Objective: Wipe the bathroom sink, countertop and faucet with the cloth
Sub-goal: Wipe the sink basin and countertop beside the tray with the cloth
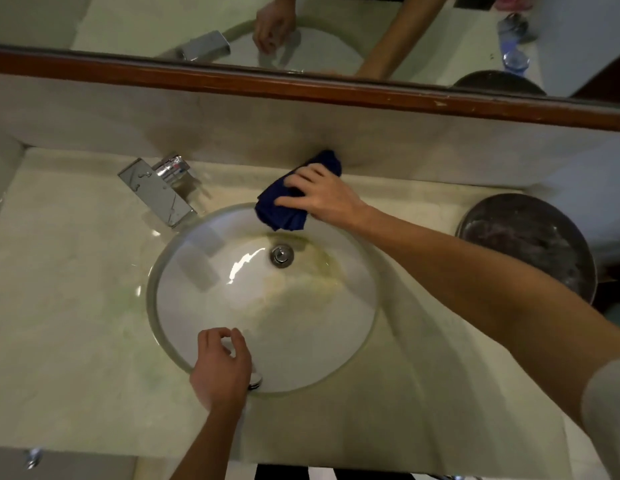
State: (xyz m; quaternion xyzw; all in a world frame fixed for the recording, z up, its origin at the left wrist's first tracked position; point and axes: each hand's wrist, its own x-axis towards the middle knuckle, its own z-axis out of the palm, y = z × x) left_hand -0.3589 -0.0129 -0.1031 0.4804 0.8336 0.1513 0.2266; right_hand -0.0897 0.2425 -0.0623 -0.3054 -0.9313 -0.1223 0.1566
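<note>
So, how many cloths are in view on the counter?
1. The dark blue cloth lies at the far rim of the sink, under the right hand. Others may be out of view.

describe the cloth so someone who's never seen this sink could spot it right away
Start at the round white sink set in the pale countertop. On its far rim, right of the chrome faucet, the right hand presses a bunched cloth. It is the only dark blue thing there.
</note>
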